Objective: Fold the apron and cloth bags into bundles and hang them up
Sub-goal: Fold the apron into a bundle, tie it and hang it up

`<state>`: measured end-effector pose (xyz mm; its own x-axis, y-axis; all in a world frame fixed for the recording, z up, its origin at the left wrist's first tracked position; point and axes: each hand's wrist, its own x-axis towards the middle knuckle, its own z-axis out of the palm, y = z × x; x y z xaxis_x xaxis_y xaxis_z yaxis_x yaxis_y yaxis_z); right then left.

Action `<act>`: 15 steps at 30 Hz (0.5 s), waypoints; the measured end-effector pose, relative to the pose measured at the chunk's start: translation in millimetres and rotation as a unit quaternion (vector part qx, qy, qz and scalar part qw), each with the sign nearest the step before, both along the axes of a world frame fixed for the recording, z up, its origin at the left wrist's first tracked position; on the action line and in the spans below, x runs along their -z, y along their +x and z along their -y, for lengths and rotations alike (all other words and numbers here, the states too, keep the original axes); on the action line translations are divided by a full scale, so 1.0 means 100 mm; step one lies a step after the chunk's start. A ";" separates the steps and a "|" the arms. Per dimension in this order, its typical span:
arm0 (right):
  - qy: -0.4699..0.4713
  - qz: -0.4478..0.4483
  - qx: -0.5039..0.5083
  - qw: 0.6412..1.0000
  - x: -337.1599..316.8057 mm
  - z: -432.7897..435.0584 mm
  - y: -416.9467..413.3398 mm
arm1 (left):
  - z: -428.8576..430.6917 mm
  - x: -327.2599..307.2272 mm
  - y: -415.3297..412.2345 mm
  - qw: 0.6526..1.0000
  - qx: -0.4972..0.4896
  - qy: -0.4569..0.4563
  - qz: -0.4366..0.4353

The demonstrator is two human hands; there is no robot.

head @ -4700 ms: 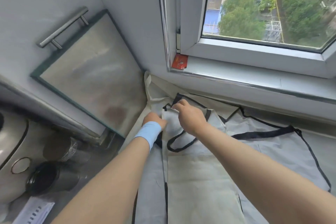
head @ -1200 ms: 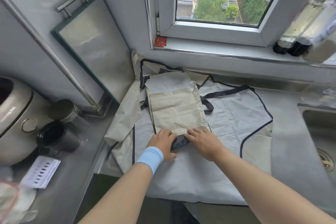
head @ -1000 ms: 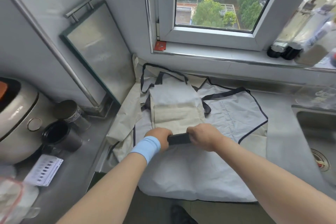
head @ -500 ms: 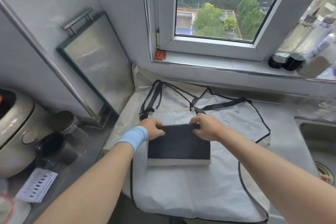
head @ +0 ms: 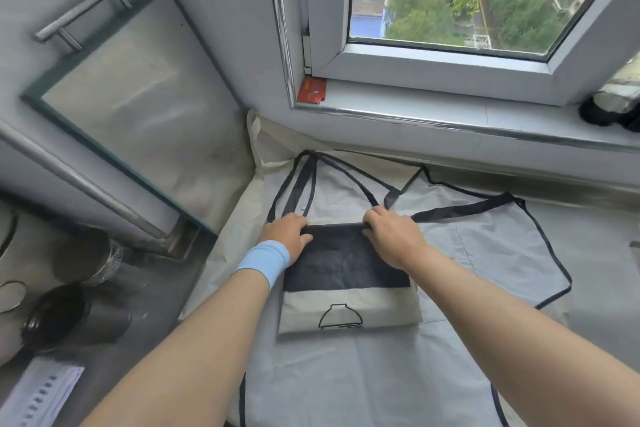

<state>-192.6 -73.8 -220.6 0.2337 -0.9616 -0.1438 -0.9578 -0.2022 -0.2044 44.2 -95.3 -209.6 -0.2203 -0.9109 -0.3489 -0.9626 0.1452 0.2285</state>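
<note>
Pinching the cloth bag [head: 346,270] at its far edge: L grip [head: 289,236] & R grip [head: 391,237]. Flat rectangle, long axis left-right, black band over cream, atop pale apron [head: 491,253].

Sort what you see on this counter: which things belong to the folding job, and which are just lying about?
In the job: folded cloth bag, left hand and right hand gripping its far edge, apron beneath it, cream bag at the left.
Lying about: steel tray, metal cups, red card, printed sheet.
</note>
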 end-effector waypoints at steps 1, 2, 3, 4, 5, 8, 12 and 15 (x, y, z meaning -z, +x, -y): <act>-0.005 -0.014 0.002 1.000 0.03 0.04 0.02 | 0.02 0.02 0.00 1.000 -0.007 -0.009 0.003; -0.011 -0.024 0.005 1.000 0.06 0.07 0.05 | 0.03 0.03 -0.01 0.999 -0.017 -0.027 0.003; -0.016 -0.030 0.008 0.999 0.08 0.09 0.07 | 0.03 0.04 -0.02 0.998 -0.027 -0.055 0.012; -0.018 -0.038 0.009 0.999 0.10 0.11 0.09 | 0.00 0.05 -0.04 0.995 -0.031 -0.092 0.030; -0.021 -0.052 0.007 0.998 0.12 0.12 0.10 | -0.04 0.05 -0.07 0.989 -0.030 -0.133 0.050; -0.069 -0.114 -0.005 0.991 0.14 0.09 0.15 | -0.25 0.10 -0.22 0.980 0.023 -0.198 0.020; -0.104 -0.089 -0.034 0.990 0.10 -0.11 0.35 | -0.57 0.29 -0.43 0.990 0.093 -0.103 0.024; -0.040 -0.055 -0.061 0.996 0.29 -0.40 0.47 | -0.68 0.44 -0.40 0.994 0.080 -0.057 0.046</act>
